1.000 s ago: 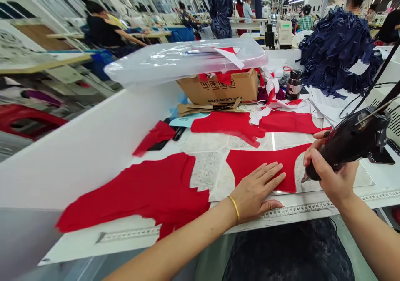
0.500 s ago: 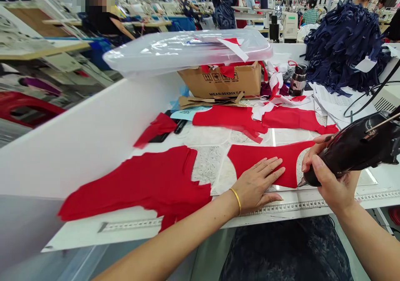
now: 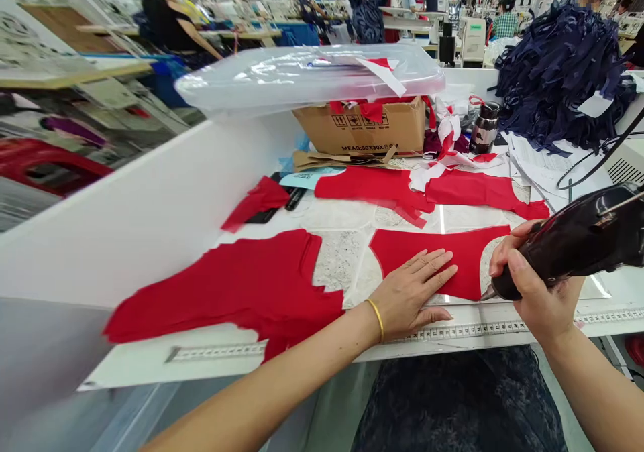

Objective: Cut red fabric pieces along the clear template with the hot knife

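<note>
My left hand (image 3: 415, 291) lies flat with fingers stretched on a piece of red fabric (image 3: 457, 261), pressing it against the patterned table top. My right hand (image 3: 541, 291) is wrapped round a black handheld power tool (image 3: 578, 237) with a narrow metal tip. That tip sits at the fabric's lower right corner; whether it touches the cloth I cannot tell. To the left lies a stack of red fabric pieces (image 3: 226, 288). Two more red pieces, a left one (image 3: 365, 184) and a right one (image 3: 477, 189), are spread behind the hands.
A measuring tape (image 3: 453, 332) runs along the table's front edge. At the back stand a cardboard box (image 3: 362, 130) under a clear plastic bag (image 3: 312, 80), a dark flask (image 3: 484, 128) and a heap of navy strips (image 3: 558, 76). Papers lie at right. Other people sit farther off.
The camera view has shifted slightly, so the scene appears a little farther right. Both hands and the tool hold nearly the same place on the fabric.
</note>
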Demonstrator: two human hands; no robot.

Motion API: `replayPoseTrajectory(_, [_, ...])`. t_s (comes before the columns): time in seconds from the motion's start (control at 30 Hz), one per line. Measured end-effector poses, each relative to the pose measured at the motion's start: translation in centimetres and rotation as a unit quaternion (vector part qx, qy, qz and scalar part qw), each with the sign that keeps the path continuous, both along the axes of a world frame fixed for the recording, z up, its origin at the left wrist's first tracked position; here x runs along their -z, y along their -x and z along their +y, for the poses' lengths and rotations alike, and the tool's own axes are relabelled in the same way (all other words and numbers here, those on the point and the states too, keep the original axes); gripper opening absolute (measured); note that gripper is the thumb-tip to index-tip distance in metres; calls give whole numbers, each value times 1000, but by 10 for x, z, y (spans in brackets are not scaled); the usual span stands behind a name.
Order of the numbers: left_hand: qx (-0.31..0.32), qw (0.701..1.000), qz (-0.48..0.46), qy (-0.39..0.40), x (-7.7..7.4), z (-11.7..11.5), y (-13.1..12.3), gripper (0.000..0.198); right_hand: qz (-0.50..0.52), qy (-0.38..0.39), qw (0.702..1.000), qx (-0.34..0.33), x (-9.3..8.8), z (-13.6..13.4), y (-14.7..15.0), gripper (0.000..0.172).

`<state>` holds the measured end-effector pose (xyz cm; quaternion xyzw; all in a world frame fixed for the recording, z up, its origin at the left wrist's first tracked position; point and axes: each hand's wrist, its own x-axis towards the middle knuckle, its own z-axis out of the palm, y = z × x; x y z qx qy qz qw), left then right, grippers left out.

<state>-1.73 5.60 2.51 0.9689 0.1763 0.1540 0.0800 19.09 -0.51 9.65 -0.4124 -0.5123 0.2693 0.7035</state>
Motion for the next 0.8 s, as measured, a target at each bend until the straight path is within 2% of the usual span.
replayPoseTrajectory(0.2, [-5, 1000, 1, -18, -1, -3, 12, 69, 31, -10, 999, -17, -6, -1, 0, 26])
replayPoseTrajectory(0.47, [-3, 999, -5, -34, 2, -2, 15, 66, 37, -8, 999, 6, -4, 1, 5, 19])
replayPoseTrajectory(0.63, [-49, 998, -25, -44, -5, 2, 37, 49, 39, -33, 999, -1, -12, 1, -2, 23])
replayPoseTrajectory(0.8, [-94, 992, -47, -66, -3, 4, 62, 71, 43, -28, 998, -36, -10, 6, 10, 22])
